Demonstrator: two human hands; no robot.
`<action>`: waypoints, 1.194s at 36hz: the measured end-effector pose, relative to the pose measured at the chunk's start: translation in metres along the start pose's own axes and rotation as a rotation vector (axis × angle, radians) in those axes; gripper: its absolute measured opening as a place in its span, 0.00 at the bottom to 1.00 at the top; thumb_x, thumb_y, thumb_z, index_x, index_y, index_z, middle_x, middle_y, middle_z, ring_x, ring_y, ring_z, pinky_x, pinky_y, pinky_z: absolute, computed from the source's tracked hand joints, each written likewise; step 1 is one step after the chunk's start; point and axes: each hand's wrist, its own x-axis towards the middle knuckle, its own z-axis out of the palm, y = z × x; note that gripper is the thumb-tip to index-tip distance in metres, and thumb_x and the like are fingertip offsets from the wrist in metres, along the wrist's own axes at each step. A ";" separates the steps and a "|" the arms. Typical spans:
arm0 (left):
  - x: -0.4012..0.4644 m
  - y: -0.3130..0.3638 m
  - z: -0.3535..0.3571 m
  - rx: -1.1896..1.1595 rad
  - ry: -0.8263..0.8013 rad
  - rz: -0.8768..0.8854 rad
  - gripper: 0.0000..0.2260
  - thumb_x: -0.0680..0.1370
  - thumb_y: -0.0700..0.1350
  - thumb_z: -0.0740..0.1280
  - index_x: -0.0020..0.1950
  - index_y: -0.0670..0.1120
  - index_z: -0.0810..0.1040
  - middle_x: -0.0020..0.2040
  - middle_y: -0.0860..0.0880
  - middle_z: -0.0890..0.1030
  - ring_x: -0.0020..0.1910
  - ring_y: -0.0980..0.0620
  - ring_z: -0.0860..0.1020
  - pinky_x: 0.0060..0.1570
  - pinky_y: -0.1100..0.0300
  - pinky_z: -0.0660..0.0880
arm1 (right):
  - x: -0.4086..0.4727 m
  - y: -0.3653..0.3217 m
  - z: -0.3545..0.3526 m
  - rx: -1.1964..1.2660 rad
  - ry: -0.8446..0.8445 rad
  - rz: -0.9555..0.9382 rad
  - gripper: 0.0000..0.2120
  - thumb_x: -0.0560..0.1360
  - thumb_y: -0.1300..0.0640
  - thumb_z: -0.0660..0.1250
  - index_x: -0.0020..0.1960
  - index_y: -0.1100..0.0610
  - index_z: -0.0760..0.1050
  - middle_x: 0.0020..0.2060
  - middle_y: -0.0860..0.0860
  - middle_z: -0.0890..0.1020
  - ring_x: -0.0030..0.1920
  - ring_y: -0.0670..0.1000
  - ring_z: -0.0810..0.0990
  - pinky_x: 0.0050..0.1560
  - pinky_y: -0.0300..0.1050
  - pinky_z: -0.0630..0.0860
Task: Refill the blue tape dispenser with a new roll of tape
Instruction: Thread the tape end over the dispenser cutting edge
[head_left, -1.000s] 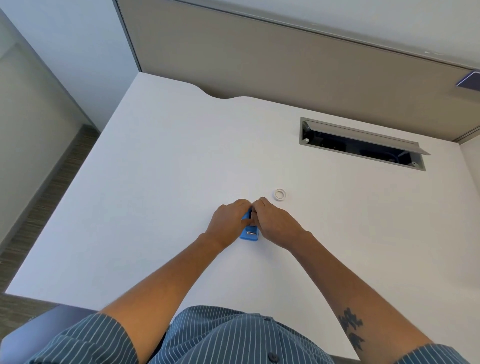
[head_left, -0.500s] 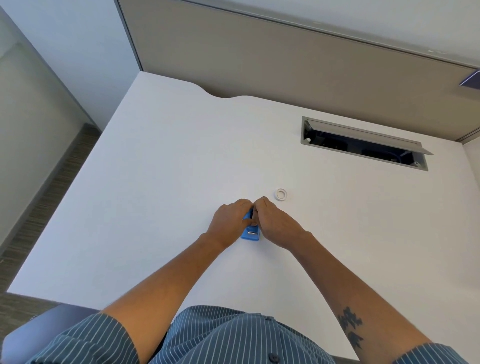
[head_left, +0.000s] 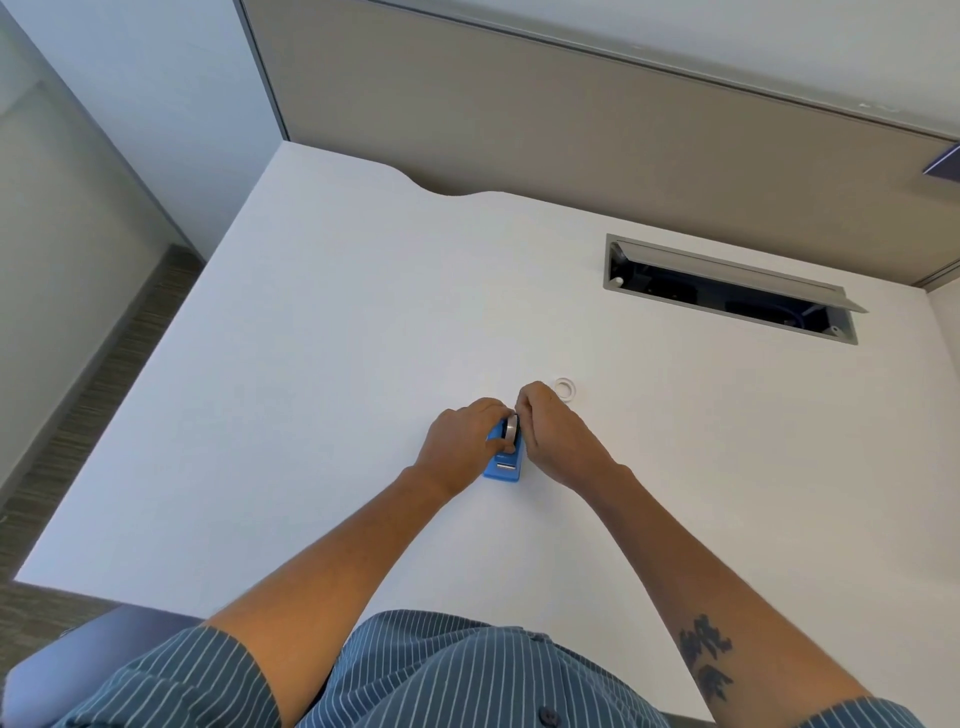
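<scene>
A small blue tape dispenser (head_left: 503, 466) lies on the white desk (head_left: 322, 395), its cutter end toward me. My left hand (head_left: 464, 441) grips its left side, thumb across the top. A roll of tape (head_left: 512, 427) stands on edge in the dispenser's back half, between both hands. My right hand (head_left: 550, 431) pinches the roll from the right. A white empty tape core (head_left: 564, 386) lies flat on the desk just beyond my right hand.
An open cable hatch (head_left: 727, 291) with a raised grey lid is sunk into the desk at the back right. A beige partition (head_left: 519, 114) runs along the far edge. The desk's left edge drops to the floor (head_left: 78, 415).
The hands stay on the dispenser. The roll of tape now shows between the fingers, and the left thumb has shifted across the dispenser's top.
</scene>
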 end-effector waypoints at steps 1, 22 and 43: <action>0.000 0.000 0.000 0.000 0.001 -0.001 0.14 0.78 0.51 0.72 0.63 0.51 0.81 0.61 0.55 0.82 0.49 0.50 0.82 0.52 0.51 0.78 | 0.000 -0.001 0.000 0.019 0.023 0.017 0.08 0.86 0.57 0.54 0.48 0.52 0.66 0.36 0.48 0.72 0.31 0.49 0.66 0.33 0.48 0.67; 0.000 0.000 0.003 -0.030 0.040 -0.001 0.11 0.79 0.51 0.71 0.61 0.52 0.81 0.57 0.55 0.83 0.47 0.51 0.83 0.52 0.51 0.80 | -0.011 0.004 0.018 -0.065 0.212 0.046 0.05 0.74 0.48 0.76 0.48 0.47 0.84 0.41 0.44 0.81 0.41 0.47 0.82 0.39 0.46 0.78; 0.001 -0.004 0.008 -0.073 -0.001 -0.086 0.18 0.74 0.55 0.75 0.61 0.56 0.74 0.57 0.58 0.81 0.48 0.53 0.82 0.51 0.56 0.78 | -0.013 -0.003 0.020 -0.089 0.227 0.076 0.06 0.80 0.57 0.68 0.48 0.51 0.84 0.41 0.45 0.82 0.39 0.47 0.78 0.39 0.43 0.73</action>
